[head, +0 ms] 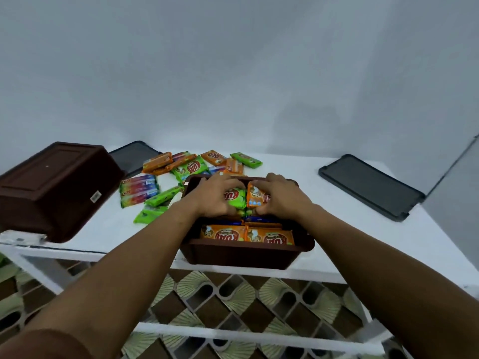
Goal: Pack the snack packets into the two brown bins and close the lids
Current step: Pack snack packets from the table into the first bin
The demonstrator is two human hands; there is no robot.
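The single head camera looks forward and down, from close above the near edge of the white table (363,229), facing the wall.

Looks domestic, plain room of home. Pale painted wall (233,73) behind, corner at right. Simple white worktop (293,164) on open white frame (233,331). Decorative floor tiles (259,296) beneath: brown squares alternating with green fan motifs.

The person's left forearm (116,270) and right forearm (368,257) are bare from wrist to elbow. At the near left corner, a reddish-brown sleeve (39,345) seems to begin.
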